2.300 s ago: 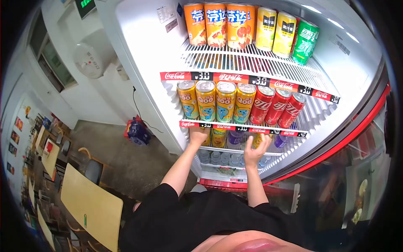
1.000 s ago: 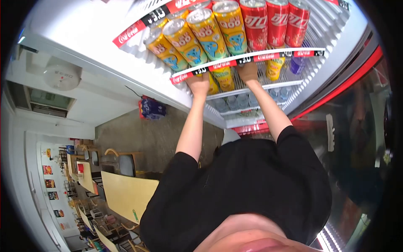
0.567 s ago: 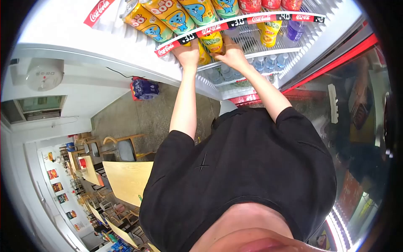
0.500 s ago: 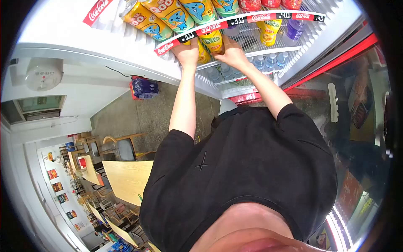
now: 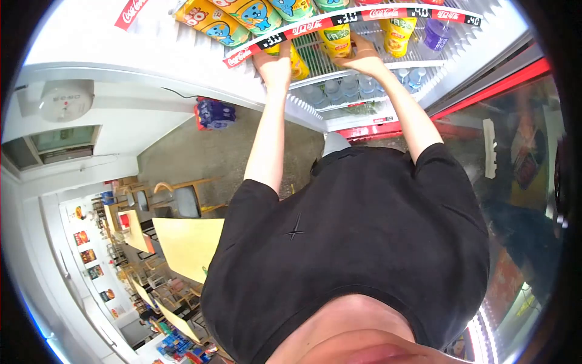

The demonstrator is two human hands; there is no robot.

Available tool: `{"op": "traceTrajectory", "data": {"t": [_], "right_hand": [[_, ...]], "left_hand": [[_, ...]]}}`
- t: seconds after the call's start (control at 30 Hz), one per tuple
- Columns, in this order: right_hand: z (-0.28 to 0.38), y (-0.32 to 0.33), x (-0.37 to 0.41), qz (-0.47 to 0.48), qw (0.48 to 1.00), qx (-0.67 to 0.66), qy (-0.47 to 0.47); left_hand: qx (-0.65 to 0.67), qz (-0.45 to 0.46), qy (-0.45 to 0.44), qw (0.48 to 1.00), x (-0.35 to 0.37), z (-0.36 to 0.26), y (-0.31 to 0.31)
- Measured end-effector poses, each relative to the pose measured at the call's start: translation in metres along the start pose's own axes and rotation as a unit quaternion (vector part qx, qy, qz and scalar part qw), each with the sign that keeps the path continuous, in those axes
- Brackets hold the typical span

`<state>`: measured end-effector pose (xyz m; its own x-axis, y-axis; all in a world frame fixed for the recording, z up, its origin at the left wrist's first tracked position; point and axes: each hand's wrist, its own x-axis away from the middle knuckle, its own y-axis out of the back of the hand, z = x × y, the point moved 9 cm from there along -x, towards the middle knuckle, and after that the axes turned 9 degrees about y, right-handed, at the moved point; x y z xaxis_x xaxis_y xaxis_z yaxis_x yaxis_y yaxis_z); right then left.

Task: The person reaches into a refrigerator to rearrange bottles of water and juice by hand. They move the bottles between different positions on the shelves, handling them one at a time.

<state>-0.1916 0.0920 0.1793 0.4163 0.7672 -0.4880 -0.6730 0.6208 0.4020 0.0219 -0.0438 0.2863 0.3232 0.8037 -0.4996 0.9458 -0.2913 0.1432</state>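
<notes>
1. Both arms are stretched up into an open drinks fridge (image 5: 151, 48), beneath the red price strip (image 5: 364, 15) of a wire shelf
2. The left hand (image 5: 274, 65) is laid against the left side of a yellow can (image 5: 297, 60) at the left end of the shelf under that strip. Its fingertips are hidden behind the strip, so it cannot be told whether the can is gripped
3. The right hand (image 5: 365, 57) is closed on a green-and-yellow can (image 5: 336, 39), with the fingers curled around its lower end. This can is found on the same shelf, just right of the yellow can, and its top is tucked behind the strip
4. An orange-labelled can (image 5: 400, 33) and a purple bottle (image 5: 435, 33) are seen to the right of the right hand, on the same shelf and apart from the fingers
5. Water bottles (image 5: 345, 88) are lined up on the shelf below, under both wrists
6. Cans printed with a blue bear (image 5: 242, 12) are ranged on the shelf above the strip
7. A blue pack (image 5: 213, 113) is seen on the floor beside the fridge, and a wooden table (image 5: 185, 246) stands nearer, on the person's left
</notes>
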Motion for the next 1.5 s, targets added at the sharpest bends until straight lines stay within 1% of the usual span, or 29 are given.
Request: {"op": "traceTrajectory", "data": {"t": [0.03, 0.13, 0.17, 0.27, 0.3, 0.4, 0.5, 0.57, 0.6, 0.67, 0.73, 0.8, 0.83, 0.93, 0.97, 1.07, 1.27, 1.37, 1.47, 1.5], "right_hand": [[-0.001, -0.002, 0.000, 0.013, 1.000, -0.005, -0.015], [0.008, -0.002, 0.000, 0.026, 0.998, 0.065, -0.001], [0.004, -0.003, 0.001, 0.031, 0.997, 0.064, -0.002], [0.005, -0.004, 0.003, 0.022, 0.995, 0.093, 0.005], [0.005, -0.005, 0.003, 0.018, 0.996, 0.090, 0.005], [0.004, -0.006, 0.002, 0.014, 0.997, 0.081, 0.010], [0.004, -0.004, 0.002, 0.021, 0.998, 0.065, 0.014], [0.007, -0.002, 0.004, 0.024, 0.998, 0.053, 0.012], [0.008, -0.003, 0.005, 0.028, 0.996, 0.077, 0.021], [0.012, -0.005, 0.004, 0.033, 0.991, 0.123, 0.041], [0.017, -0.004, 0.003, 0.037, 0.993, 0.107, 0.038], [0.017, -0.003, 0.003, 0.038, 0.993, 0.103, 0.037], [0.012, -0.003, 0.003, 0.042, 0.996, 0.079, 0.028], [0.015, 0.005, 0.002, -0.009, 0.996, 0.065, 0.066], [0.017, 0.006, 0.003, -0.021, 0.994, 0.076, 0.070], [0.015, 0.001, 0.002, -0.002, 0.992, 0.096, 0.083], [0.010, 0.000, 0.002, -0.005, 0.996, 0.078, 0.050], [0.012, 0.001, 0.002, 0.011, 0.996, 0.086, 0.034], [0.015, 0.002, 0.002, 0.017, 0.995, 0.084, 0.053], [0.015, 0.002, 0.002, 0.017, 0.994, 0.089, 0.059]], "left_hand": [[-0.081, -0.011, -0.016, 0.996, 0.008, -0.019, -0.001], [-0.073, -0.033, 0.069, 0.994, 0.035, -0.005, 0.004], [-0.133, -0.005, 0.070, 0.989, 0.041, 0.005, 0.000], [-0.148, 0.038, 0.130, 0.980, 0.061, 0.019, -0.006], [-0.192, 0.029, 0.066, 0.979, 0.063, 0.033, -0.003], [-0.182, 0.045, 0.119, 0.975, 0.063, 0.043, -0.002], [-0.207, 0.031, 0.129, 0.969, 0.062, 0.050, -0.003], [-0.237, 0.029, 0.100, 0.966, 0.060, 0.058, 0.000], [-0.250, 0.027, 0.084, 0.964, 0.058, 0.054, -0.002], [-0.233, 0.023, 0.073, 0.969, 0.059, 0.047, -0.004], [-0.237, 0.013, 0.063, 0.969, 0.060, 0.046, -0.002], [-0.237, 0.014, 0.086, 0.968, 0.063, 0.042, -0.003], [-0.236, 0.014, 0.100, 0.967, 0.065, 0.040, -0.004], [-0.250, 0.022, 0.080, 0.965, 0.066, 0.049, -0.006], [-0.253, 0.004, 0.076, 0.964, 0.066, 0.049, -0.003], [-0.246, 0.022, 0.068, 0.967, 0.066, 0.063, -0.004], [-0.215, 0.007, 0.059, 0.975, 0.068, 0.041, -0.006], [-0.218, -0.001, 0.084, 0.972, 0.068, 0.041, -0.006], [-0.230, -0.006, 0.058, 0.972, 0.068, 0.037, -0.006], [-0.226, -0.006, 0.062, 0.972, 0.069, 0.038, -0.006]]}}
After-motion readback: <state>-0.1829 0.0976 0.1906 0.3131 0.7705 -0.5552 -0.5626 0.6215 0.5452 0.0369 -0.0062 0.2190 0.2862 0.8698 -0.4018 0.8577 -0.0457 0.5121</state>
